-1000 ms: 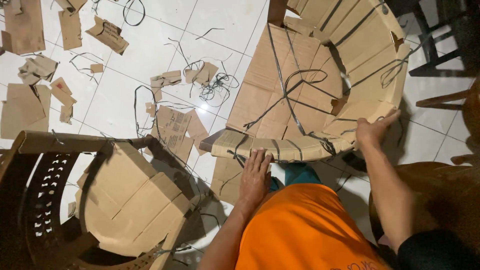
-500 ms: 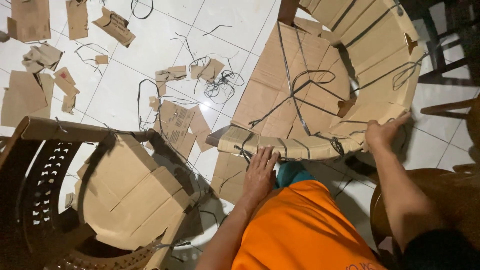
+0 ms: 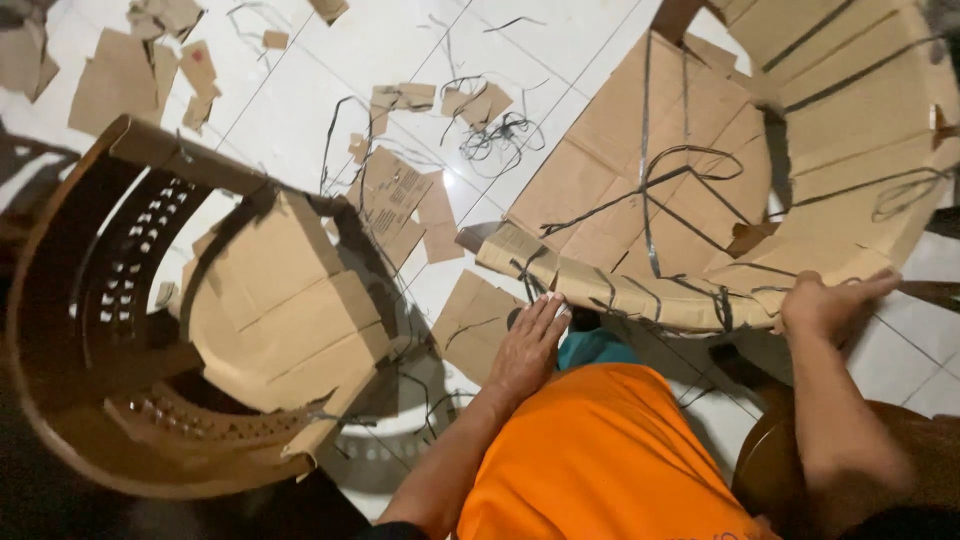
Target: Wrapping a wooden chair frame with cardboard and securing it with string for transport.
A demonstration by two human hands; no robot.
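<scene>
- Pressing flat on the near rim of the cardboard-wrapped chair (image 3: 700, 200), the left hand (image 3: 528, 345) has its fingers spread open and grips nothing
- The right hand (image 3: 828, 302) lies on the same rim further right, fingers stretched out, closed on nothing
- Black straps (image 3: 650, 180) cross the cardboard on that chair
- A brown plastic chair (image 3: 120, 330), partly lined with cardboard, lies left of the wrapped chair
- Cardboard scraps (image 3: 395, 195) and loose strap bits litter the white tiled floor (image 3: 300, 90) between and beyond the two chairs
</scene>
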